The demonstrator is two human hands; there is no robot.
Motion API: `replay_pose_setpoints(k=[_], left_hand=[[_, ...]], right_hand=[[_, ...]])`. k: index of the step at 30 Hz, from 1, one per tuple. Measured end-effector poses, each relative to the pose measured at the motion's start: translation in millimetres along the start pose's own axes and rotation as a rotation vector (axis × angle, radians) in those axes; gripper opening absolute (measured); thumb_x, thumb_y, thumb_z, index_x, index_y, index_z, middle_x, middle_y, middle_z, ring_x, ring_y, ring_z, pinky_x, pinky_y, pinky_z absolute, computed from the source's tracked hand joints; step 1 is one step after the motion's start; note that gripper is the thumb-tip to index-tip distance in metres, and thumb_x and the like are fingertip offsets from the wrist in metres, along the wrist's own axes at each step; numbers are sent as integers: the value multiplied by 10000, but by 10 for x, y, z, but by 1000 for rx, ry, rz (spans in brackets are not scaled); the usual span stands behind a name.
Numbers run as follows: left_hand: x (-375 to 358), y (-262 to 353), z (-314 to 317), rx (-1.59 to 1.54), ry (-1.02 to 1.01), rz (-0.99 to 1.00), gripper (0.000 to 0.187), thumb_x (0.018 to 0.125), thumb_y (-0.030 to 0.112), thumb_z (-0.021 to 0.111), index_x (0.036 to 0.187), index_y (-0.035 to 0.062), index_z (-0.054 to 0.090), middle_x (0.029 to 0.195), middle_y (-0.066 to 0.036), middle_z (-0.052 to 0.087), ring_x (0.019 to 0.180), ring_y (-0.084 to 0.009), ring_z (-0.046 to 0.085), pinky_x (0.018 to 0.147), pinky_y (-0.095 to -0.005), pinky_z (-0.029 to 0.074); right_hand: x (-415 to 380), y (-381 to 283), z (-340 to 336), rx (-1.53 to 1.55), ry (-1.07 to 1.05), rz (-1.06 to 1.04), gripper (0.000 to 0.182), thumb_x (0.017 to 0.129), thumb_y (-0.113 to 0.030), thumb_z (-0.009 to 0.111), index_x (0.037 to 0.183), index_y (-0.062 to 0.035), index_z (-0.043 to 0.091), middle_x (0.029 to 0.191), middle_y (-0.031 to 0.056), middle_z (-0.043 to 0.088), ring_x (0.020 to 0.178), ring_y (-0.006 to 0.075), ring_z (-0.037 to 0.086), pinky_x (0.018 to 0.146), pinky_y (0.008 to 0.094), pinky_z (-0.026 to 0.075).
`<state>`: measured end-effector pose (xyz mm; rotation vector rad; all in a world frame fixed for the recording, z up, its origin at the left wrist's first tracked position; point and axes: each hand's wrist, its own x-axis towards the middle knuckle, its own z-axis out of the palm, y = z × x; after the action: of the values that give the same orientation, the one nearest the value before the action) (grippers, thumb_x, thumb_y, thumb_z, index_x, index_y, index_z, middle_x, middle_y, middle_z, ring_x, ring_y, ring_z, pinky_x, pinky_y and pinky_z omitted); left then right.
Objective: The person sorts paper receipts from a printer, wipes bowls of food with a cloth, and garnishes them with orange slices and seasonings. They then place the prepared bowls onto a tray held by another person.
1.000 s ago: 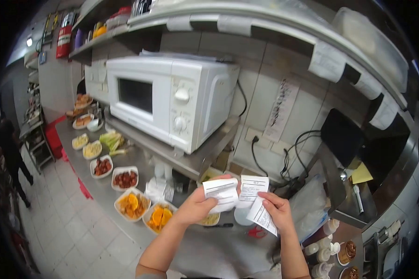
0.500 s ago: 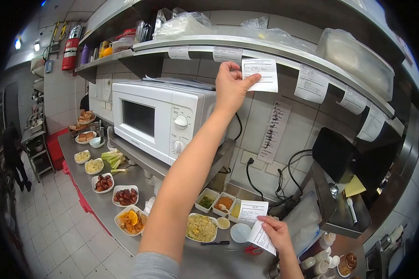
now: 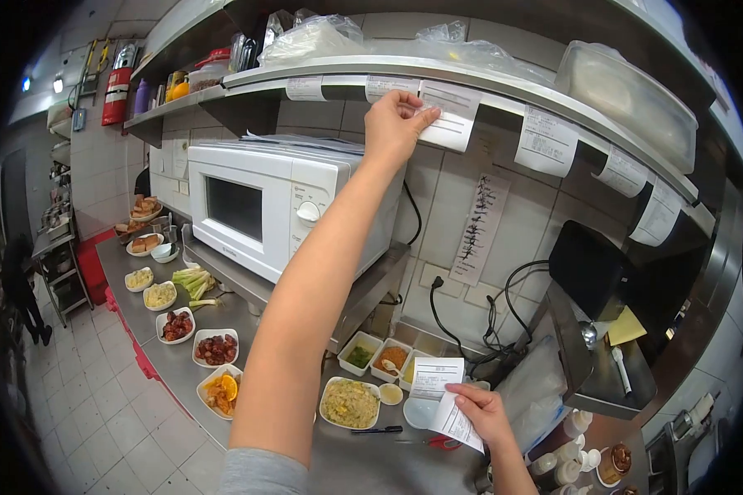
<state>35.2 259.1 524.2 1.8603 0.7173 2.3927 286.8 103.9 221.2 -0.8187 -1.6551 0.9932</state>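
Note:
My left hand (image 3: 395, 125) is raised to the shelf rail, thumb and fingers pinching the left edge of a white printed order slip (image 3: 452, 115). The slip lies against the shelf's front edge, beside another slip (image 3: 385, 86) hanging there. Lower down, my right hand (image 3: 480, 412) holds printed order slips (image 3: 437, 379) between thumb and fingers, one upright and one slanting downward. Under these slips are a pale bowl (image 3: 418, 412) and red-handled scissors (image 3: 443, 443), both partly covered. A bowl of fried rice (image 3: 349, 403) and a black pen (image 3: 377, 430) lie to their left.
A white microwave (image 3: 260, 206) stands behind my left forearm. Dishes of food, including glazed meat (image 3: 215, 349) and orange slices (image 3: 222, 393), line the counter. More slips (image 3: 546, 142) hang along the shelf. Sauce bottles (image 3: 568, 472) stand at lower right. A person in dark clothes (image 3: 21, 276) is far left.
My left hand has brought its slip up against the shelf rail, and the slip now tilts. My right hand still holds its slips. The whole view has shifted slightly.

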Motion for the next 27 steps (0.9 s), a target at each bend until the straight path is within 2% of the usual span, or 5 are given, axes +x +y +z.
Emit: replay_pose_setpoints(k=[14, 17, 19, 24, 27], left_hand=[[-74, 171, 155, -65, 125, 78, 261, 809, 244, 641, 925, 11, 667, 762, -74, 645, 680, -127, 593, 566, -259, 465], [-595, 198, -17, 34, 230, 265, 303, 849, 276, 567, 982, 7, 608, 1035, -174, 521, 972, -289, 493, 840, -353, 389], [-1229, 274, -259, -13, 51, 180, 389, 870, 306, 539, 1078, -22, 546, 1082, -200, 497, 1032, -298, 473, 894, -353, 369], [-3058, -324, -565, -541, -855, -884, 707, 883, 466, 480, 1326, -52, 291, 1338, -194, 364, 1249, -250, 347, 1018, -332, 285], [-3059, 76, -552, -719, -907, -1038, 600, 909, 365, 477, 1324, -34, 306, 1298, -172, 432, 1213, -240, 407, 996, -332, 331]], right_hand=[[44, -47, 121, 17, 21, 21, 227, 851, -57, 559, 1060, 12, 616, 994, 51, 602, 863, 97, 548, 753, 212, 431], [-21, -135, 43, 88, 51, 40, 252, 865, -87, 557, 1097, 4, 599, 1096, 72, 585, 964, 114, 527, 839, 220, 397], [-60, -169, 10, 113, 93, 34, 248, 865, -76, 552, 1093, 9, 599, 1103, 79, 583, 966, 114, 528, 839, 220, 397], [-56, -228, 38, 102, 39, -7, 257, 872, -76, 541, 1109, 13, 587, 1099, 71, 577, 969, 109, 526, 833, 220, 400], [-34, -258, 172, 106, -25, 37, 309, 860, -50, 555, 1163, 9, 548, 1096, 65, 569, 977, 95, 511, 824, 216, 408]])
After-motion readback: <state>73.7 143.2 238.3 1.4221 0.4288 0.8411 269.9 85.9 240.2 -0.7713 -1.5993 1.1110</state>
